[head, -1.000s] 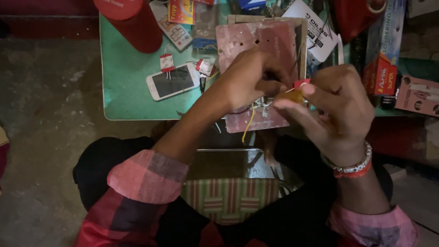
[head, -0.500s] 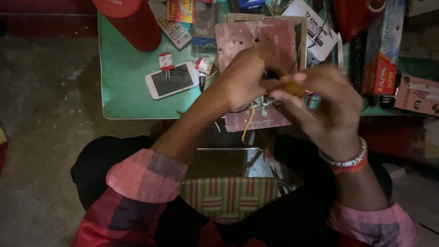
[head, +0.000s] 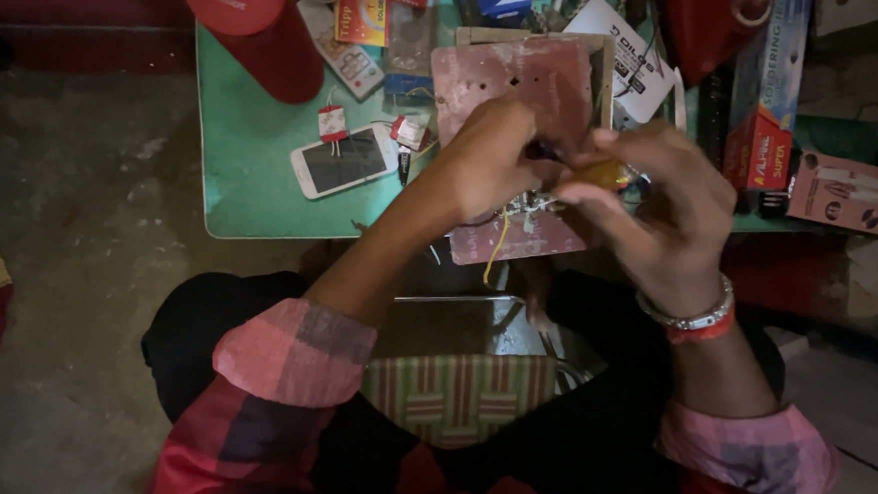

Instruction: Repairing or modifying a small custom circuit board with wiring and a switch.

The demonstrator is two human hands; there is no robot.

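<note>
Over the pink board both hands' fingers pinch small parts — right hand an orange piece, left hand unclear — phone beside.

- a white smartphone lies face up on the green table, at about ten o'clock in the view;
- a red cylindrical container stands at eleven o'clock, near the table's far edge;
- small red-and-white components rest just beside the phone's upper end;
- red cartons stand at two o'clock;
- a pinkish box lies at three o'clock;
- a striped green-and-red cloth shows at six o'clock
</note>
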